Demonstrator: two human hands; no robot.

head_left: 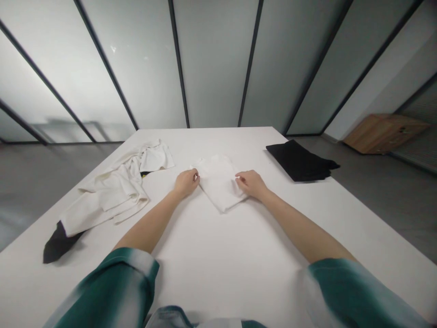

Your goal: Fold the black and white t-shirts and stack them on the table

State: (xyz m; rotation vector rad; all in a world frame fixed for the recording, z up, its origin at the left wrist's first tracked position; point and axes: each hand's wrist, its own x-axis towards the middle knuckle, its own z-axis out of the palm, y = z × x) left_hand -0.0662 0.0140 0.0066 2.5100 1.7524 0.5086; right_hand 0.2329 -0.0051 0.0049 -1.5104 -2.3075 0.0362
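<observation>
A small white cloth lies on the white table between my hands, with one corner pointing toward me. At its left edge, my left hand pinches the fabric between thumb and fingertips. My right hand is closed on the cloth's right side, its fingertips resting on the material. The cloth looks fairly flat, with faint creases near the right hand.
Crumpled white garments lie on the left of the table, with a dark piece poking out at their near end. Folded black cloth sits at the right edge. A wooden cabinet stands beyond on the right.
</observation>
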